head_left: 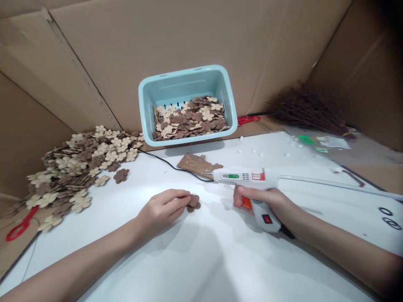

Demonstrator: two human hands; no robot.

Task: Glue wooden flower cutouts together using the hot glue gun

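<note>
My left hand (165, 207) pinches a small brown felt flower (194, 202) low over the white tabletop; the fingers cover part of it. Around the handle of a white glue gun (245, 178) my right hand (267, 201) is closed, with a finger at its orange trigger. The gun's nozzle points left, above a scrap of brown cardboard (193, 162). A long white glue stick (330, 186) sticks out of the gun's back end. A single brown flower (121, 176) lies to the left, beside a heap of cream and brown flowers (91, 155).
A light blue basket (234, 113) holding many felt flowers stands tilted against the cardboard wall (176, 37). Red scissors handles (22, 226) lie at the left. Dark dried twigs (311, 109), a green paper piece (306, 139) and black rings (391, 222) are on the right. A black cord (163, 159) crosses the table.
</note>
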